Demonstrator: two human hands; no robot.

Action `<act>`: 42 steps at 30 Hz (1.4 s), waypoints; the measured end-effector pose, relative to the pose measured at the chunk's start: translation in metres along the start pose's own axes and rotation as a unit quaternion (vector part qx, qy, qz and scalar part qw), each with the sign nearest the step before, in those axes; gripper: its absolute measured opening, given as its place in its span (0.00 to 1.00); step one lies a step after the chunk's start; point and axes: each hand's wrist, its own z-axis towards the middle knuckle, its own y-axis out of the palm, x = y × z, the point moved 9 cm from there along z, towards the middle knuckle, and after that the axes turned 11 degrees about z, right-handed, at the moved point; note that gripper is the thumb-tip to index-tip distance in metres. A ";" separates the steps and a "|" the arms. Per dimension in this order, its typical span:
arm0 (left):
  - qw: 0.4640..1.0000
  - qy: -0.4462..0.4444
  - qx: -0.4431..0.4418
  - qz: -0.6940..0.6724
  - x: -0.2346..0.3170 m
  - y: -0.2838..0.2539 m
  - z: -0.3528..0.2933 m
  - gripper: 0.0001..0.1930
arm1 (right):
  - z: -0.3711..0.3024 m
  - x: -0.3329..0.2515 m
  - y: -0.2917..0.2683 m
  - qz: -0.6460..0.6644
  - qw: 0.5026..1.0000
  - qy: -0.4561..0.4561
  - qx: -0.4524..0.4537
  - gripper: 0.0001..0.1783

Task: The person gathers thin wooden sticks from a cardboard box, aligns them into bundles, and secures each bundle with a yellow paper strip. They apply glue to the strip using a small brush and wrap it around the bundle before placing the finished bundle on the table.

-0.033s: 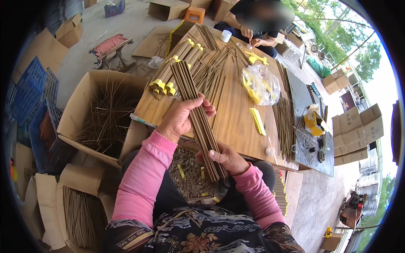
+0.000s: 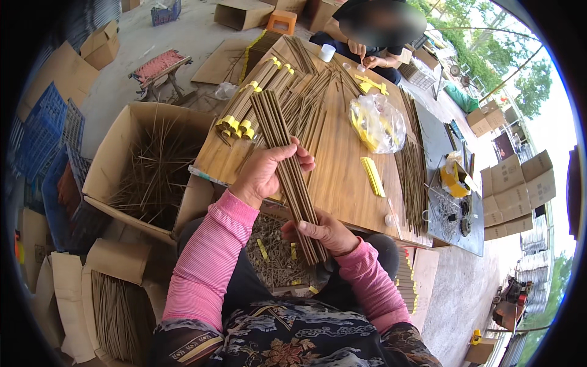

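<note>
Between my two hands a bundle of thin brown sticks [image 2: 292,174] slants over the near edge of the wooden table [image 2: 342,202]. My left hand [image 2: 264,171] is closed round the bundle at its middle, thumb on top. Lower down, my right hand [image 2: 325,231] grips the same sticks near their bottom end, with its thumb across them. Past the bundle's top end, finished bundles with yellow paper bands [image 2: 235,119] lie stacked on the table. Loose brown sticks [image 2: 309,110] are spread beside them.
A clear plastic bag [image 2: 379,122] and yellow paper strips [image 2: 372,176] are on the table. At the left stands a cardboard box [image 2: 101,177] of tangled sticks. Across the table a person [image 2: 367,46] works with both hands. A grey board [image 2: 449,202] adjoins the table's right side.
The bundle's top end has dipped slightly toward me and shifted a little right. Both hands keep their hold, with only small finger shifts.
</note>
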 end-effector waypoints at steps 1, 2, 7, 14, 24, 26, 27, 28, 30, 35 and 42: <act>1.000 0.003 -0.003 -0.004 -0.001 0.002 0.001 0.05 | 0.000 0.004 0.005 0.026 1.000 0.013 -0.008 0.21; 1.000 0.005 -0.004 -0.009 -0.002 0.004 0.001 0.05 | 0.000 0.009 0.008 0.053 0.998 0.028 -0.016 0.20; 1.000 -0.013 -0.015 -0.017 -0.007 0.007 0.003 0.11 | -0.004 0.011 -0.001 0.086 0.996 0.007 -0.002 0.17; 0.998 -0.054 -0.042 0.012 -0.027 0.017 -0.006 0.13 | -0.010 0.008 -0.009 0.079 0.996 -0.030 0.039 0.17; 0.994 0.083 0.032 0.056 0.021 -0.011 0.004 0.12 | -0.026 0.010 -0.007 0.082 0.996 -0.018 0.012 0.18; 0.993 0.083 0.029 0.077 0.020 -0.015 0.005 0.13 | -0.028 0.011 -0.007 0.079 0.997 -0.014 0.013 0.18; 0.992 0.082 0.027 0.087 0.020 -0.016 0.005 0.13 | -0.029 0.012 -0.008 0.077 0.997 -0.013 0.016 0.18; 0.991 0.086 0.029 0.102 0.020 -0.017 0.005 0.14 | -0.029 0.013 -0.010 0.076 0.997 -0.012 0.018 0.18; 0.986 0.096 0.034 0.131 0.023 -0.017 0.005 0.16 | -0.029 0.014 -0.011 0.076 0.997 -0.014 0.015 0.18; 0.965 0.179 0.104 0.161 0.036 -0.010 -0.005 0.29 | -0.029 0.016 -0.012 0.078 0.997 -0.018 0.017 0.19; 0.951 0.233 0.126 0.162 0.042 -0.009 -0.011 0.36 | -0.029 0.016 -0.011 0.086 0.996 -0.021 0.015 0.18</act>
